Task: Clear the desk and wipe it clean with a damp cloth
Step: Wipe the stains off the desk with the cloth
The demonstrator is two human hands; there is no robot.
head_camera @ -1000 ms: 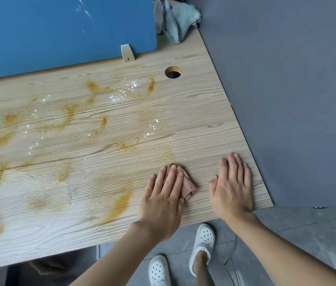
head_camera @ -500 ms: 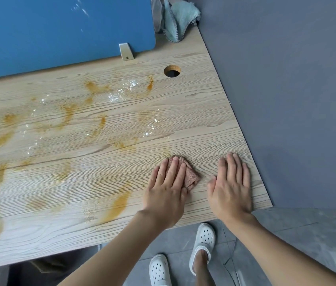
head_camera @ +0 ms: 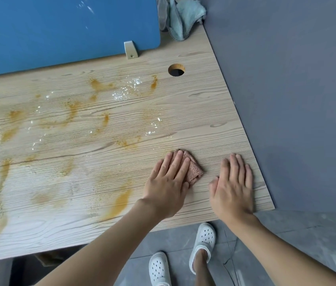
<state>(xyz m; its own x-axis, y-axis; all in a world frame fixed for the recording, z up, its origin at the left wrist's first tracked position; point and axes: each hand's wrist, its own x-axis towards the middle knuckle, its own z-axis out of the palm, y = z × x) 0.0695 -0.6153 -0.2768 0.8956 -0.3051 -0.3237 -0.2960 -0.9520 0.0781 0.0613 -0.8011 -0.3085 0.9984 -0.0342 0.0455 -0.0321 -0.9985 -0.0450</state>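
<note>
While flat on the pale woodgrain surface (head_camera: 214,112), left grip (head_camera: 167,188) presses straight-fingered on the folded pinkish-brown cloth (head_camera: 194,171) at 5 o'clock; right grip (head_camera: 233,188) rests released at its 3 o'clock. Beyond, orange smears (head_camera: 121,201) spread toward 9 o'clock; crumpled teal rag (head_camera: 185,15) at 12 o'clock.

Matt wood-grain desk (head_camera: 183,112) w/ powdery stains; nubby pink cloth (head_camera: 193,171); metal bracket (head_camera: 131,50).

A folded pinkish-brown cloth (head_camera: 192,170) lies flat on the orange-stained wooden desk (head_camera: 101,162).
</note>
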